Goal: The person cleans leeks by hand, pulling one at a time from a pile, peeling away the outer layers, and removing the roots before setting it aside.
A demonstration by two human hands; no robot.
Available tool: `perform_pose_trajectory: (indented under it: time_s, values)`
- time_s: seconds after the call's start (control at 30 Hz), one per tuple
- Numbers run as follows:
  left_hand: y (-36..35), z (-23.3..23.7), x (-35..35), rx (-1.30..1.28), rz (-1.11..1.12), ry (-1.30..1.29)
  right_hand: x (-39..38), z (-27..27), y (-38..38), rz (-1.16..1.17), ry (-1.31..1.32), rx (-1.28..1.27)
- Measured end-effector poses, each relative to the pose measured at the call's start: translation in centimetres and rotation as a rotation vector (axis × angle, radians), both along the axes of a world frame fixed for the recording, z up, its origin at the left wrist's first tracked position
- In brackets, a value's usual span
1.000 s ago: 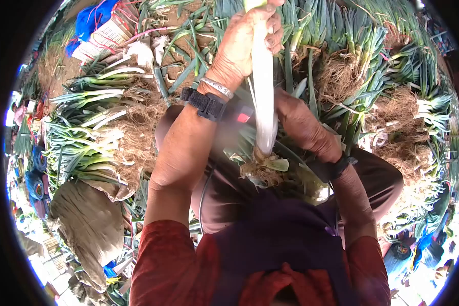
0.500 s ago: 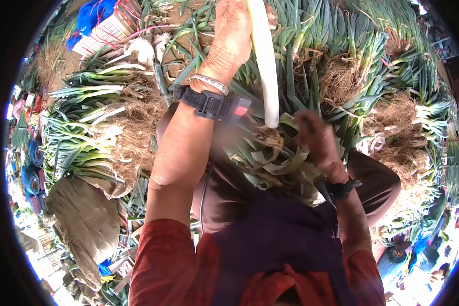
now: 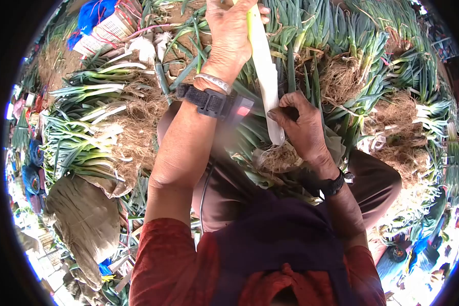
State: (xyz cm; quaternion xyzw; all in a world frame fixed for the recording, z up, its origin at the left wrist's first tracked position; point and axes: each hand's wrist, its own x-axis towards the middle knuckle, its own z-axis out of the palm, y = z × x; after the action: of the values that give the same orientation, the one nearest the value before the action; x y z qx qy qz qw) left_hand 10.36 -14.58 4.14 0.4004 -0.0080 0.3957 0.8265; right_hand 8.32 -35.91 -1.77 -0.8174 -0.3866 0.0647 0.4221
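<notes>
My left hand (image 3: 230, 35) is wrapped around the upper part of a long white leek (image 3: 262, 61) at the top of the view, with the stem pointing down toward my lap. My right hand (image 3: 305, 125) is closed in a pinch at the side of the lower stem, thumb tip against the white skin. A ragged edge of the outer layer shows on the stem just above that pinch. Just under the stem's lower end is a tangle of brown roots (image 3: 279, 159), among pale leaf scraps and green leaves between my legs.
Leeks with roots (image 3: 94, 117) are piled on the left. More rooted leeks (image 3: 341, 76) stand and lie ahead and right. A basket (image 3: 109, 30) with blue plastic sits at the upper left. Brown sacking (image 3: 81, 219) lies at the lower left.
My right hand has risen from the leaf scraps and now pinches the leek's lower stem. The stem's lower end has shifted slightly down. My left hand keeps its hold.
</notes>
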Motion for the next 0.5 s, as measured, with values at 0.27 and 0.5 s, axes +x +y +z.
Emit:
perform_pose_trajectory:
  time_s: [0.27,0.5]
  values:
    - [0.7,-0.4,0.2,-0.017,-0.050,-0.085,0.2,-1.6,-3.2,-0.003,0.253,0.417]
    - [3.0,-1.3,0.3,-0.127,0.076,-0.064,-0.9,1.5,-3.8,-0.152,1.078,0.845]
